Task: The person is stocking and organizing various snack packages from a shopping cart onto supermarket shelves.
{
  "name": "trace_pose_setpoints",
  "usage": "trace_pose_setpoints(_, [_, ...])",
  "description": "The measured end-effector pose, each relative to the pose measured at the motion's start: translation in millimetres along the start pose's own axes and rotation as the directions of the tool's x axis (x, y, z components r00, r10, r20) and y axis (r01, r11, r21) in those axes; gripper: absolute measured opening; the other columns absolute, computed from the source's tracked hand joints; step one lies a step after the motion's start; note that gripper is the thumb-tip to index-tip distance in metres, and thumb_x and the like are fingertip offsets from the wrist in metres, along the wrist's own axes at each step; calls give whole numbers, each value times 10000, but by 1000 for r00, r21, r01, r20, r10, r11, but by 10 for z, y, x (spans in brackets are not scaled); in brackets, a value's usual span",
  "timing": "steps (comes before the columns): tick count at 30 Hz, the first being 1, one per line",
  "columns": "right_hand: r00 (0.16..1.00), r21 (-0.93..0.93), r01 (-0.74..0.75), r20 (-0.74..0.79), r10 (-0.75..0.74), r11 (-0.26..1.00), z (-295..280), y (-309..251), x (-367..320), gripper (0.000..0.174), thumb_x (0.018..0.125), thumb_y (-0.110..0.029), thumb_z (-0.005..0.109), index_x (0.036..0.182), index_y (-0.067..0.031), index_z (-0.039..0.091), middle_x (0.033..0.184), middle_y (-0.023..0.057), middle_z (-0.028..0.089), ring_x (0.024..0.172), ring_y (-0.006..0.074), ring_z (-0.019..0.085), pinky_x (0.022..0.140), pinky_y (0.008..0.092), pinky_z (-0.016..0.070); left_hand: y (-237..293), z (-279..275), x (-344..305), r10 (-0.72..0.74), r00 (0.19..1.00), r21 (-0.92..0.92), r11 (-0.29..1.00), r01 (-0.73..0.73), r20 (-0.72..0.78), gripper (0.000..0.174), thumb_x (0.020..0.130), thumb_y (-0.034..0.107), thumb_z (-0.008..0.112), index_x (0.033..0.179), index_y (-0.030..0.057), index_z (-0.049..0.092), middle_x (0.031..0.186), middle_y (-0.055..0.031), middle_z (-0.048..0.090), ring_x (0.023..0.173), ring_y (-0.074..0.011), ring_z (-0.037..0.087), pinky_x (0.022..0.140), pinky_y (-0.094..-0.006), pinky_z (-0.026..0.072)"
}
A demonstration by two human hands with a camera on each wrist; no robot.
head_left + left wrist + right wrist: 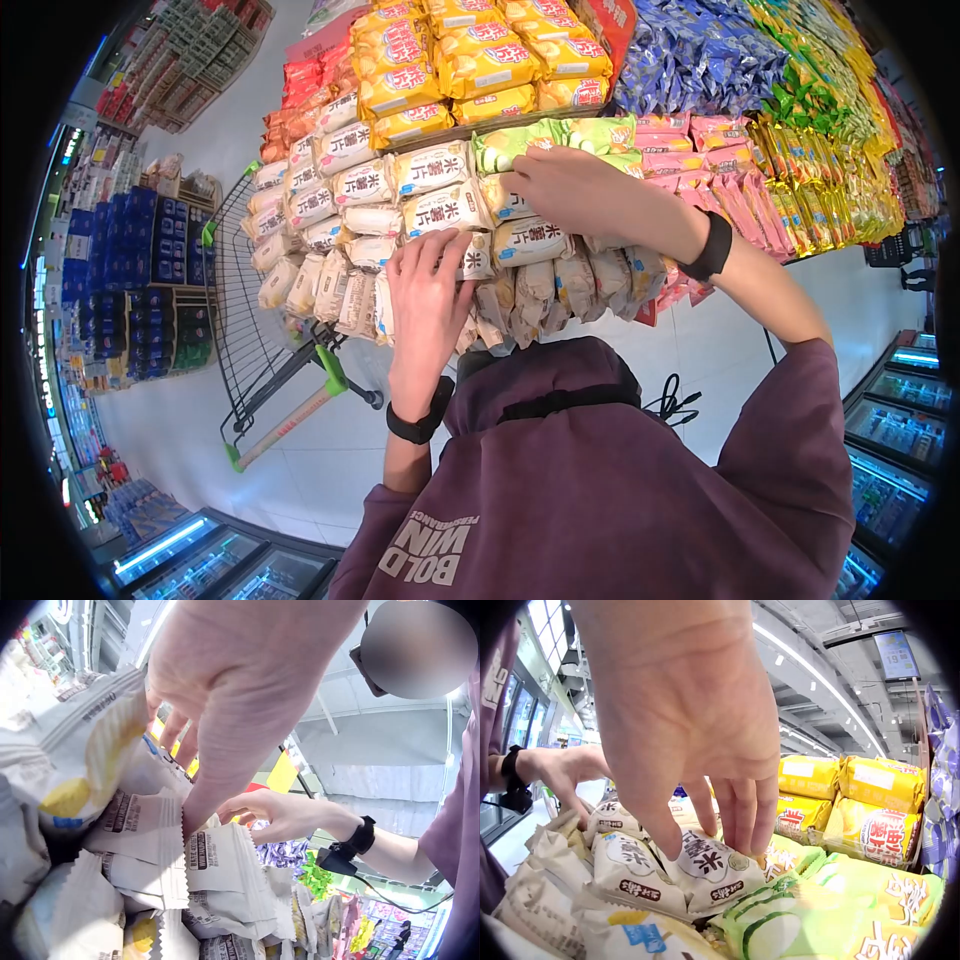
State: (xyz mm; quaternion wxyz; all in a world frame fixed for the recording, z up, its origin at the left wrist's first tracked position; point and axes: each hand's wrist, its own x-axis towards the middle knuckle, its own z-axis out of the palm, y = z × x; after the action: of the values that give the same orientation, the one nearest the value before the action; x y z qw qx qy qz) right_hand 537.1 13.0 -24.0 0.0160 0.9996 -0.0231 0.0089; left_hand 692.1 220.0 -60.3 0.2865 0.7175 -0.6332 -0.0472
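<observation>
White snack packs (440, 212) with dark lettering lie in rows on a display. My left hand (430, 285) rests on the front packs, its fingers stretched forward; in the left wrist view the thumb of that hand (240, 705) reaches down between white packs (217, 881). Further right, my right hand (580, 192) is bent over a white pack beside the green packs (600, 135). In the right wrist view, thumb and fingers of the right hand (690, 705) pinch a white pack (709, 866) from two sides; green packs (780, 926) lie against it.
Yellow packs (490, 60) stand behind, with blue-purple packs (690, 60) and pink packs (715, 180) to the right. A wire shopping cart (255, 320) with green corners is at the left. Freezers (900, 440) stand at lower right. Another person (401, 937) is in the distance.
</observation>
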Motion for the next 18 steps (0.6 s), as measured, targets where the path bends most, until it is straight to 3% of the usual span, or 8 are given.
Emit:
trace_pose_setpoints(5, [983,27,-84,166,78,996,50,30,212,381,734,-56,676,1094,3,569,920,114,639,930,293,647,812,393,516,12,-5,-10,-5,1000,-6,1000,5,-7,596,689,35,765,1259,95,603,1230,-64,596,1170,-279,523,1017,-417,368])
trace_pose_setpoints(10, [983,111,-70,176,50,991,-61,83,252,471,686,-119,740,1082,21,528,888,160,626,910,348,643,760,423,524,7,-4,-21,-17,1000,-3,1000,17,9,601,689,33,765,1264,91,600,1284,-81,572,1174,-290,520,1022,-424,369])
trace_pose_setpoints(13, [983,150,-103,164,78,983,-121,88,229,544,660,-155,772,1099,16,500,884,178,614,903,371,634,755,433,518,-14,43,-55,12,998,-7,1000,-12,-60,604,688,31,765,1265,92,596,1392,-93,520,1186,-298,515,1031,-435,370])
trace_pose_setpoints(18, [981,238,-162,146,130,958,-109,121,168,575,657,-182,773,1118,8,487,898,180,594,904,381,614,775,450,500,-26,41,-52,1,1000,-2,1000,-1,-5,598,700,32,759,1269,78,583,1500,-105,440,1241,-304,493,1045,-446,366])
